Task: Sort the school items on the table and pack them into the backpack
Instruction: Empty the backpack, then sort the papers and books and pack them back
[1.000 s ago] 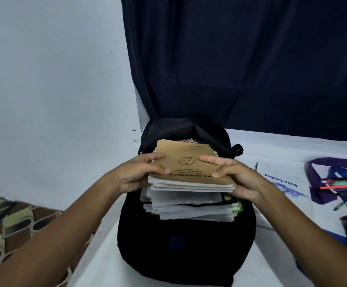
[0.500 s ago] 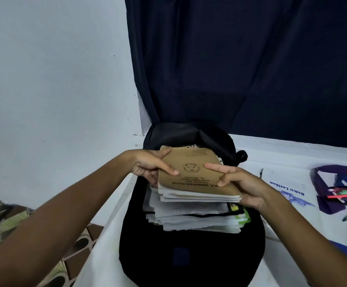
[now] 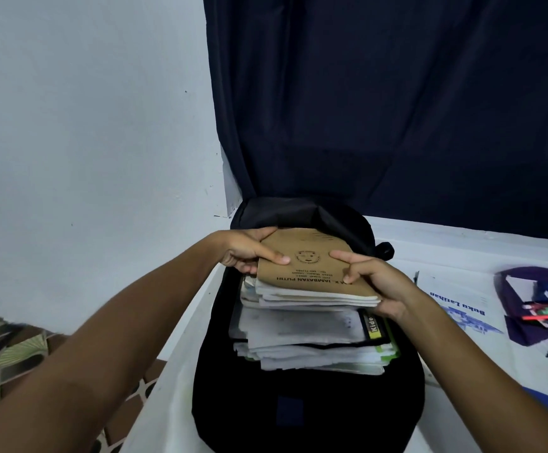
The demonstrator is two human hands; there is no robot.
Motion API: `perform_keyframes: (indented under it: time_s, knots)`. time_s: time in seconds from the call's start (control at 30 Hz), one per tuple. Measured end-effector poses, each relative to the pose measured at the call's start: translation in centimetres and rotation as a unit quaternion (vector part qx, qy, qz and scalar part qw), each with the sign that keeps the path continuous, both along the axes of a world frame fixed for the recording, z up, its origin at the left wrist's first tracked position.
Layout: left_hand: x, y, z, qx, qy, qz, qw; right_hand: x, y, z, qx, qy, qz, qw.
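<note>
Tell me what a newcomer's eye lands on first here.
First, the thick stack of books and papers topped by a brown paper-covered notebook, gripped by the left hand and right hand at centre. It sits over the open black fabric backpack on the white table. At right lie a white exercise book with blue print and a purple pencil case.

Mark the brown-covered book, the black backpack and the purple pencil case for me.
brown-covered book (image 3: 312, 261): head view, middle of its cover, by the printed emblem.
black backpack (image 3: 285, 416): head view, front panel below the stack.
purple pencil case (image 3: 508, 291): head view, left purple edge, on the table at right.
</note>
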State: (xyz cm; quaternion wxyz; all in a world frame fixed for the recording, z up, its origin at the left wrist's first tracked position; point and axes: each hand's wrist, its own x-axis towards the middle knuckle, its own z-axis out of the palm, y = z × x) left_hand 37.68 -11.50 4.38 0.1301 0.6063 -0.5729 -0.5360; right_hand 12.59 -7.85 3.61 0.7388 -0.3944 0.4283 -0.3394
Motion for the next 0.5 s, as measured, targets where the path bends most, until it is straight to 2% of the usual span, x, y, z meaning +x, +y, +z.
perform_keyframes:
  time_s: [0.1, 0.2, 0.27, 0.3, 0.33, 0.4, 0.43, 0.47, 0.5]
  knots:
    - [-0.1, -1.0, 0.7, -0.007, -0.062, -0.007, 0.998, 0.3, -0.6, 0.3, 0.005, 0.026, -0.012, 1.0]
    - [-0.7, -1.3, 2.2, -0.022, -0.196, -0.047, 0.979, 0.7, -1.1, 0.2, -0.005, 0.066, -0.008, 0.998]
    - [-1.3, -1.0, 3.5, -0.074, -0.271, -0.051, 0.958, 0.8, -1.5, 0.0, -0.007, 0.078, 0.001, 0.997]
    - [-1.5, -0.9, 3.9, -0.135, -0.305, -0.052, 0.941, 0.8, -1.5, 0.1, -0.009, 0.085, 0.005, 0.996]
    - [-1.6, -0.9, 4.1, -0.227, -0.348, -0.062, 0.907, 0.7, -1.5, 0.2, -0.018, 0.104, 0.012, 0.994]
    - [-1.6, -1.0, 3.6, -0.418, -0.416, -0.106, 0.801, 0.4, -1.4, 0.6, -0.063, 0.188, 0.04, 0.979]
    - [-1.4, -1.2, 2.9, -0.481, -0.425, -0.14, 0.754, 0.3, -1.3, 1.0, -0.101, 0.258, 0.063, 0.959]
    - [-1.1, -1.6, 2.1, -0.52, -0.427, -0.175, 0.719, 0.4, -1.0, 1.5, -0.153, 0.345, 0.096, 0.921]
    - [-0.9, -2.2, 1.2, -0.541, -0.431, -0.203, 0.693, 0.6, -0.4, 2.0, -0.209, 0.444, 0.125, 0.862]
